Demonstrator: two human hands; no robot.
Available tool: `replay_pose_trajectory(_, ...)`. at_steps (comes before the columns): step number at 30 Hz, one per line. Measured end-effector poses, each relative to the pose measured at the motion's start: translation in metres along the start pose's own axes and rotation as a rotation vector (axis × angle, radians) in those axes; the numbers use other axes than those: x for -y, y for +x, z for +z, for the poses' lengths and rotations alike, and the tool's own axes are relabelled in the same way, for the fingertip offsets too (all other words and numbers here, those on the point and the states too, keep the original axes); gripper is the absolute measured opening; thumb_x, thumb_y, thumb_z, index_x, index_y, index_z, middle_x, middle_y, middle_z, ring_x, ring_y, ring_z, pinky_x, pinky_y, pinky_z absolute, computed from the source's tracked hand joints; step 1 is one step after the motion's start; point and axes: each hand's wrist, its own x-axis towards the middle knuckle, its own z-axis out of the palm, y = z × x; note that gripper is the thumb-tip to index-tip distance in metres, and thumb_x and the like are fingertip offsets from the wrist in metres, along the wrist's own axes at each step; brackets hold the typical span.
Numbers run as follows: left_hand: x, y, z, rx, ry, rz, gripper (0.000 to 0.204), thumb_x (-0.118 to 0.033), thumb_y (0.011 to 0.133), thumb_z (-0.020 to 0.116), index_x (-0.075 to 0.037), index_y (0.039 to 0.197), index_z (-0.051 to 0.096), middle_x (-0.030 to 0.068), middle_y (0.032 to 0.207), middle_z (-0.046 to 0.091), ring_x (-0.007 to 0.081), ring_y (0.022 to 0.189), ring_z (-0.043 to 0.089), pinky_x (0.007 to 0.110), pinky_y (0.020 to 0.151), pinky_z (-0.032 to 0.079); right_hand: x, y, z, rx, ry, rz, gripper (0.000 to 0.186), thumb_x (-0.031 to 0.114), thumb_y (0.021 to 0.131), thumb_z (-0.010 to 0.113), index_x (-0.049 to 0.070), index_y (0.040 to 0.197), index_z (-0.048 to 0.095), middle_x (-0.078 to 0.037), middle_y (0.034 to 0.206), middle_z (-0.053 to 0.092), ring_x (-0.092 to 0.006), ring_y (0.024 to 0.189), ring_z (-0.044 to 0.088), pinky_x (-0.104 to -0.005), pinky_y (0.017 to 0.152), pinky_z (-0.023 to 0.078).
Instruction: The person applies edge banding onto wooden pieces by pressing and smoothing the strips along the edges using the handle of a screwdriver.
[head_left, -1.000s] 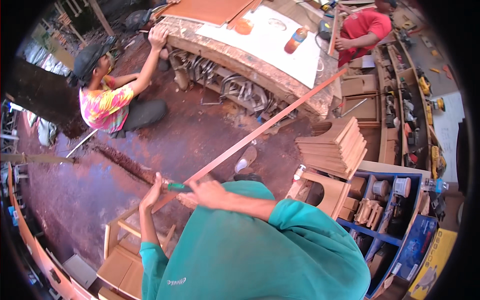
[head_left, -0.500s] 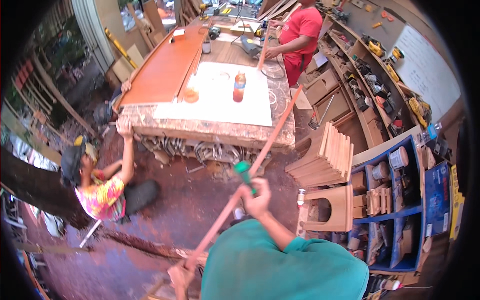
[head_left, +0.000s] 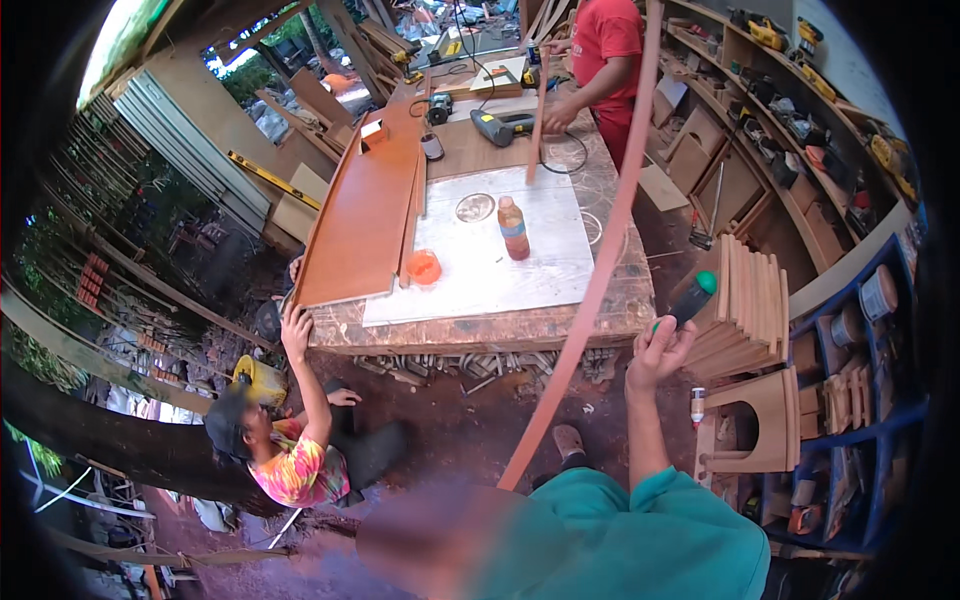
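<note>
My right hand (head_left: pixel 660 355) is raised past the bench's near right corner. Its fingers close around a tool with a black handle and a round green end (head_left: pixel 692 300); the tool's lower part is hidden in the hand. A long, thin reddish wooden strip (head_left: pixel 590 300) slants from above my lap up past the bench's right side, apart from my right hand. At the lower edge, near the strip's low end, a smeared brown shape (head_left: pixel 450 540) may be my left hand or forearm; its fingers cannot be made out.
A workbench (head_left: pixel 480 325) bears an orange-brown panel (head_left: pixel 365 215), a bottle (head_left: pixel 513 228) and an orange cup (head_left: pixel 424 267). One person crouches at its left, a hand at the panel's corner; another stands beyond, holding a strip. Stacked wooden pieces (head_left: pixel 745 305) and blue shelving (head_left: pixel 880 440) stand right.
My right hand has moved right and up with the tool, away from the strip. The strip now stands steeper and farther right. My left hand no longer shows clearly on its low end.
</note>
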Motion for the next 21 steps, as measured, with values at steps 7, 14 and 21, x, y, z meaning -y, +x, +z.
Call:
replay_pose_trajectory(7, -0.044, 0.028, 0.035, -0.238, -0.298, 0.047, 0.017, -0.011, 0.080, 0.080, 0.001, 0.088, 0.071, 0.0017, 0.071, 0.066, 0.0083, 0.063, 0.057, 0.028, 0.058, 0.048, -0.069, 0.036, -0.026, 0.198, -0.624, 0.029, 0.025, 0.022, 0.097, 0.063, -0.001, 0.103, 0.054, -0.007, 0.092, 0.057, -0.0106, 0.077, 0.054, -0.0270, 0.063, 0.042)
replay_pose_trajectory(14, -0.089, 0.044, 0.084, -0.459, -0.364, -0.133, 0.023, -0.016, 0.077, 0.084, 0.001, 0.081, 0.070, -0.0024, 0.063, 0.057, 0.0072, 0.057, 0.046, 0.029, 0.050, 0.040, -0.092, 0.086, -0.037, 0.634, -1.259, 0.275, 0.042, 0.034, 0.086, 0.070, 0.005, 0.112, 0.057, -0.022, 0.079, 0.065, -0.0424, 0.083, 0.065, -0.0509, 0.072, 0.047)
replay_pose_trajectory(21, -0.122, 0.108, 0.069, -0.342, -0.466, -0.554, 0.022, -0.016, 0.081, 0.081, 0.002, 0.088, 0.071, 0.0029, 0.067, 0.064, 0.0161, 0.065, 0.058, 0.032, 0.062, 0.051, -0.150, 0.098, -0.018, 0.795, -1.329, 0.340, 0.039, 0.024, 0.087, 0.068, 0.003, 0.118, 0.055, -0.028, 0.097, 0.065, -0.0463, 0.092, 0.064, -0.0509, 0.079, 0.049)
